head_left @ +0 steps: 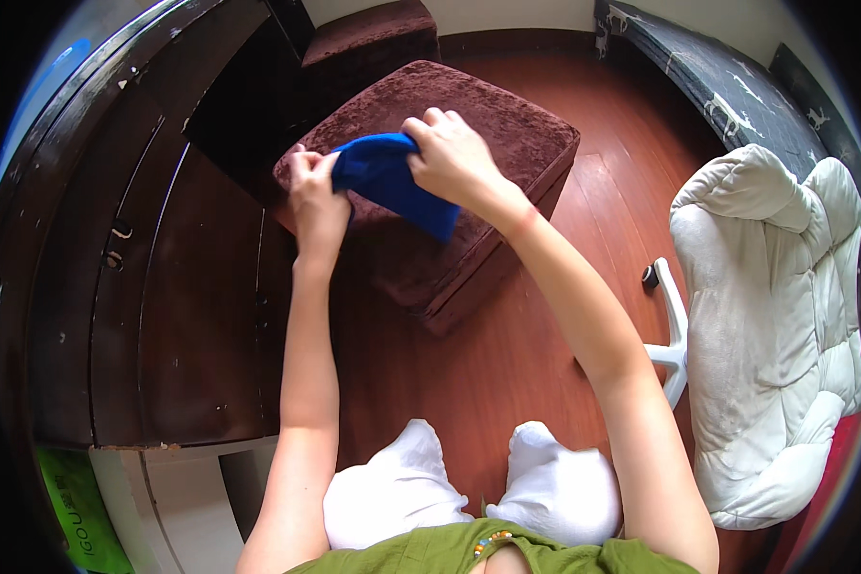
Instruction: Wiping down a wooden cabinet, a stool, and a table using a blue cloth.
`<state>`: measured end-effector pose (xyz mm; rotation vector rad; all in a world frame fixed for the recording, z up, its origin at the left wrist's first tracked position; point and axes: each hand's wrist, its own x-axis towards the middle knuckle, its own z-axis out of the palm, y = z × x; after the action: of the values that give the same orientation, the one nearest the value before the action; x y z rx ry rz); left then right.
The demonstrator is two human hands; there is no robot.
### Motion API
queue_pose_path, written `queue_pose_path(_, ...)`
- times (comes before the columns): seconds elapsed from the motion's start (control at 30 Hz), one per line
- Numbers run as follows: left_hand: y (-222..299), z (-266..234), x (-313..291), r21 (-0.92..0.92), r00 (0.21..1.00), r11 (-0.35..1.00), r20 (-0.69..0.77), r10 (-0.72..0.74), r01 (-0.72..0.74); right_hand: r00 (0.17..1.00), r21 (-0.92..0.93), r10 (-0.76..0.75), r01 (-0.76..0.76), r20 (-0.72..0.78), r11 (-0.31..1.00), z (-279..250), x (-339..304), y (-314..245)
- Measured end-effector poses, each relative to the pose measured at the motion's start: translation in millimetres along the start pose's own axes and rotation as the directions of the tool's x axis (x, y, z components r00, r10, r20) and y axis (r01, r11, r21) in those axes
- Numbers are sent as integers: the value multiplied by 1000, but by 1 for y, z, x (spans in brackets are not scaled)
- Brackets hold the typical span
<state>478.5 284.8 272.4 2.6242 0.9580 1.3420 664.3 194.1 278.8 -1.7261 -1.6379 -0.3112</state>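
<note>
A piece of blue cloth [389, 180] is stretched between my two hands, in front of my body. My left hand [318, 199] is closed on its left end, fingertips pinching the edge. My right hand [452, 161] grips the upper right edge, with the fingers curled over it. One corner of the cloth hangs down past my right hand. Below and behind it stands a dark brown velvet ottoman [507, 120]; I cannot tell whether the cloth touches its top. The cloth's exact kind does not show.
Dark wooden cabinet doors [206, 297] line the left side. A second brown velvet block [368, 33] is at the back. On the right are a chair with a white padded cover [751, 325] and a grey patterned bed [708, 77]. A green bag [81, 507] is at lower left.
</note>
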Motion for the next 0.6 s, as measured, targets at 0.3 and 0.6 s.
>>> queue_pose_path(0.3, 31, -32, -88, -43, 945, 992, 304, 122, -115, 971, 186, -151, 116, 187, 976, 7, -94, -31)
queue_pose_path(0.6, 119, -13, -142, -359, 792, 910, 484, 371, -207, 863, 146, 94, -189, 496, 971, -95, -189, 22)
